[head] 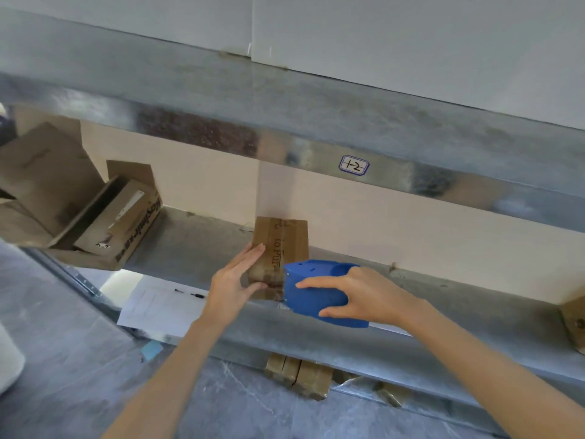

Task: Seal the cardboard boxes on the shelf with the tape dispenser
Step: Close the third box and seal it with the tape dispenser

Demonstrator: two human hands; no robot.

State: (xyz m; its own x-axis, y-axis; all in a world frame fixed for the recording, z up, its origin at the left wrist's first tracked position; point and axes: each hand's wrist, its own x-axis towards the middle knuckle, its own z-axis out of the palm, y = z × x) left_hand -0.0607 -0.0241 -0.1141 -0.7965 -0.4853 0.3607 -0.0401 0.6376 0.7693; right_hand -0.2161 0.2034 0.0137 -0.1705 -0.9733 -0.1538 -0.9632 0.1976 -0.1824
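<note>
Your left hand [235,280] is flat on the small box [280,248]: fingers straight along its left side, thumb across the near end. It braces the box and does not clamp it.

Your right hand [357,296] is clamped on the blue tape dispenser [316,280]. The index finger lies stretched along the side and the thumb is under the lower edge. The other fingers are hidden behind the body.

The front of the tape dispenser touches the small box at its near right corner, low on the near end. I can't tell whether any tape is out there.

The small box lies on the metal shelf [190,242], long side running away from you, far end against the back wall. Its flaps are down, and a glossy strip of tape already runs along the top over the printed text.

To the left on the same shelf is an open box [120,223], flaps up, well apart from the small box.

The beam [285,122] above carries a label [354,165] reading "1-2".

Below the shelf's front edge on the left, a sheet of paper [161,305] has a pen [198,295] lying on it.

More boxes [300,375] sit under the shelf by the grey floor [79,359].
</note>
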